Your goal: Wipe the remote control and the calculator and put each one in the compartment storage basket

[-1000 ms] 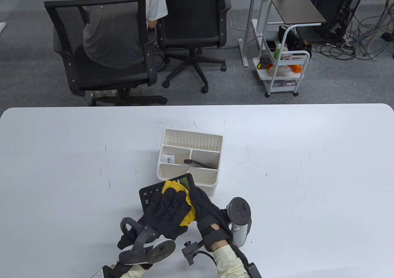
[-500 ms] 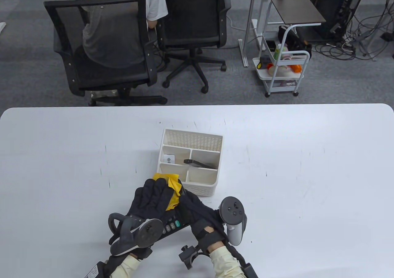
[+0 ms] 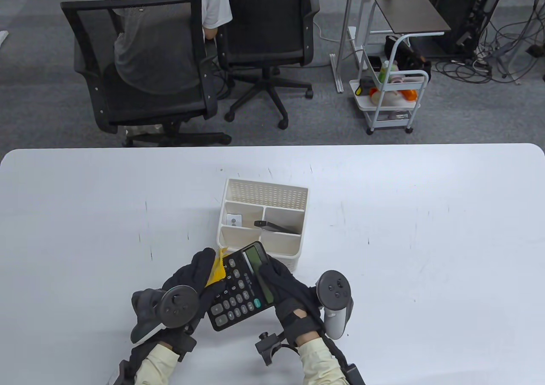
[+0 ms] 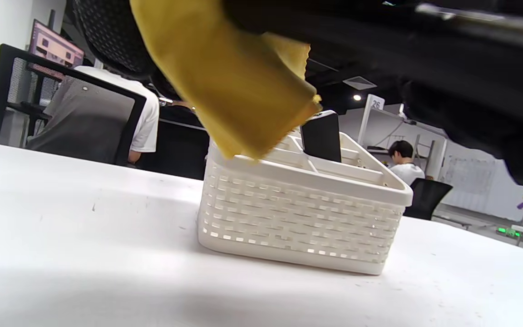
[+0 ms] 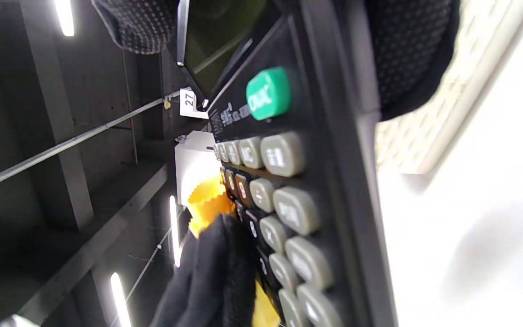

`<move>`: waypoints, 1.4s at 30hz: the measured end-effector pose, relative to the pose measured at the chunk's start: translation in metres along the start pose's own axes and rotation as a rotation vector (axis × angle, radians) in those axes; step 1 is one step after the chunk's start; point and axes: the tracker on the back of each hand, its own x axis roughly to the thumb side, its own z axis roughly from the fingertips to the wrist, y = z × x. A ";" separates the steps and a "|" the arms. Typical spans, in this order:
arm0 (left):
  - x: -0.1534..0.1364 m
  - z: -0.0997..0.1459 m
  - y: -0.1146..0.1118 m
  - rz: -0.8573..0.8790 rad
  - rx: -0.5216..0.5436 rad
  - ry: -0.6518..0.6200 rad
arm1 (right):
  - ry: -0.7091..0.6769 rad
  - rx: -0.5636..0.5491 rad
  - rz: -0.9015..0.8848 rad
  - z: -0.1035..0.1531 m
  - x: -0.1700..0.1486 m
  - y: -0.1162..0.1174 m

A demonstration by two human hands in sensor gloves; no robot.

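One calculator (image 3: pixel 242 285) is up off the table (image 3: pixel 425 231), keys facing up, display end toward the basket (image 3: pixel 294 259) and just short of its near wall. The right hand (image 3: pixel 283 289) grips its right edge, thumb lying along the display side, fingers curled under. The left hand (image 3: pixel 193 276) is at the calculator's left edge with one yellow cloth (image 3: pixel 217 268) pinched in its fingers; the cloth sits between glove and calculator, a corner poking up toward the basket. In the left wrist view the cloth (image 4: pixel 234 86) hangs folded in front of the basket (image 4: pixel 302 218).

One basket, white, with several compartments. One remote (image 3: pixel 272 226) already lies slanted in the middle right compartment; from the left wrist view its dark end (image 4: pixel 320 136) stands above the rim. A small white item (image 3: pixel 233 220) sits in the compartment to its left; I cannot tell what it is.

Half a second ago the left hand lay flat over the calculator with the cloth under the palm, covering most of the keys. Now that hand has slid off to the left and the whole keypad and display are uncovered.

Beyond the table: two black chairs (image 3: pixel 140 61), one occupied by a person (image 3: pixel 170 27) with their back to us, and one white cart (image 3: pixel 391 99)
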 end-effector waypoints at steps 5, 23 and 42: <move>-0.008 -0.001 0.000 0.214 -0.022 0.013 | 0.004 -0.015 0.015 -0.001 0.001 -0.003; -0.001 -0.004 -0.003 0.278 -0.085 -0.046 | -0.072 0.075 0.231 0.002 0.008 0.023; -0.027 -0.003 0.017 0.592 0.087 -0.058 | -0.112 -0.018 0.013 -0.007 0.009 -0.007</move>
